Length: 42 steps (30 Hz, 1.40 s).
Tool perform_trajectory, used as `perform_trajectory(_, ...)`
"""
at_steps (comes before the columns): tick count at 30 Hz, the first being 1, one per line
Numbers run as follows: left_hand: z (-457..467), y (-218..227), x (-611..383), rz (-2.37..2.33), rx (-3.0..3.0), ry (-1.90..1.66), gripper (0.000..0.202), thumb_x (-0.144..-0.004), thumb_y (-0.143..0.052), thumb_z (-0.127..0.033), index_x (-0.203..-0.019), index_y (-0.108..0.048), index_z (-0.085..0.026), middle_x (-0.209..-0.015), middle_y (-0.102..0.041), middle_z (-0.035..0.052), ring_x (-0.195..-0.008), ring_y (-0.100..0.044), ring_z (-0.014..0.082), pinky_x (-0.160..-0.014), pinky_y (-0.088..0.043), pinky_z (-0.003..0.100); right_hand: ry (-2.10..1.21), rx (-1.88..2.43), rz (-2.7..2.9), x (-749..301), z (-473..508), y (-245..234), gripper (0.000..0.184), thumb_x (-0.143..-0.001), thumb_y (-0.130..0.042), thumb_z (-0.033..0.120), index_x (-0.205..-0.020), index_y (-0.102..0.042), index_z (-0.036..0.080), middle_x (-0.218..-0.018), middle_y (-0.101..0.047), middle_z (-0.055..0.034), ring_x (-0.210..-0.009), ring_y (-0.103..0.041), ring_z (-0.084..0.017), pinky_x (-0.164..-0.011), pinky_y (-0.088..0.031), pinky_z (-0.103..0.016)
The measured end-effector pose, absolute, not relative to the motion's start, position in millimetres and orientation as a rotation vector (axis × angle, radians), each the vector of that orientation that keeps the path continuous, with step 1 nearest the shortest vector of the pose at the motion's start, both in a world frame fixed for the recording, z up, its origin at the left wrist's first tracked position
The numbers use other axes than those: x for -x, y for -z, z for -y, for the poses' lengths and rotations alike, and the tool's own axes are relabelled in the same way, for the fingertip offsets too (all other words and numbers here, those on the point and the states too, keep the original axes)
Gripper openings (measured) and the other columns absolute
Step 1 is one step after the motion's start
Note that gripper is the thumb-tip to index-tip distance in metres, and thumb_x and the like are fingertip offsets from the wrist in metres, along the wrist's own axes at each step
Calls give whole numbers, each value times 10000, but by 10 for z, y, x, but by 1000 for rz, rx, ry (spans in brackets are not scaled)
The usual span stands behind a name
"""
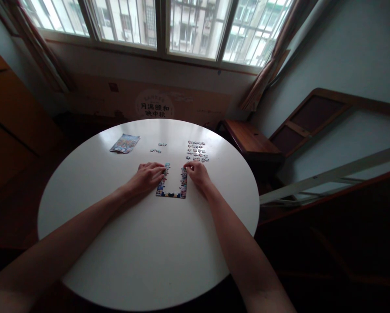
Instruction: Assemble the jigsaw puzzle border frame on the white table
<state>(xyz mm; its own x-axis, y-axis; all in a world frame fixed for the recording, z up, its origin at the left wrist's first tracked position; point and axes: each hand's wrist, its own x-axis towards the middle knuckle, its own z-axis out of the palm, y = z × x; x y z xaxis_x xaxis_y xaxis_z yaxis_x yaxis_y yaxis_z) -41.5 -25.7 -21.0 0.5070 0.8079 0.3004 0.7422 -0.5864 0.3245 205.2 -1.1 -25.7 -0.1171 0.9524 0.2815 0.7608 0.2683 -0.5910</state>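
Note:
A partly joined jigsaw puzzle [171, 195] lies on the round white table, its pieces forming a U with the gap at the far end. My left hand [146, 176] rests palm down along the left column, fingers stretched out and fingertips touching its edge. At the far end of the right column, my right hand [197, 173] is closed, with thumb and fingertips pinched on a jigsaw piece [184, 167] that the fingers partly cover. Loose jigsaw pieces [195, 151] lie in rows just beyond the right hand. Two short groups of pieces [162, 144] lie beyond the puzzle's open end.
A colourful printed packet [125, 143] lies at the far left of the white table [142, 261]. Behind the table's right edge stands a wooden stool or bench [249, 137]. A large cardboard box [195, 98] stands under the barred window.

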Motion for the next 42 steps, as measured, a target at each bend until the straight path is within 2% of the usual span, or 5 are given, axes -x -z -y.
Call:
perform_trajectory(14,242,223,421,-1348,-2584,-612,327,-927,-464,-380,-1207,-581,-258,-1253,-627,79,-1173,-535,275,-977,-339,460,-404,1546,1914,-2058,-1,279,218,-836,-566,152,-951,-746,196,-890,-683,-39,-730,-593,-139,-775,-462,-271)
perform_trajectory(26,244,226,414,-1343,-2581,-644,325,-917,-475,-384,-1180,-634,-275,-1262,-629,64,-1165,-537,277,-995,-330,463,-399,1548,1923,-2060,-9,288,223,-831,-560,152,-946,-745,201,-877,-677,-34,-724,-585,-137,-764,-461,-267)
perform_trajectory(42,235,216,412,-1348,-2568,-620,314,-921,-464,-382,-1180,-606,-279,-1250,-630,65,-1162,-541,272,-996,-337,467,-407,1545,1915,-2054,11,264,236,-833,-551,135,-939,-749,206,-882,-675,-36,-726,-587,-139,-776,-463,-268)
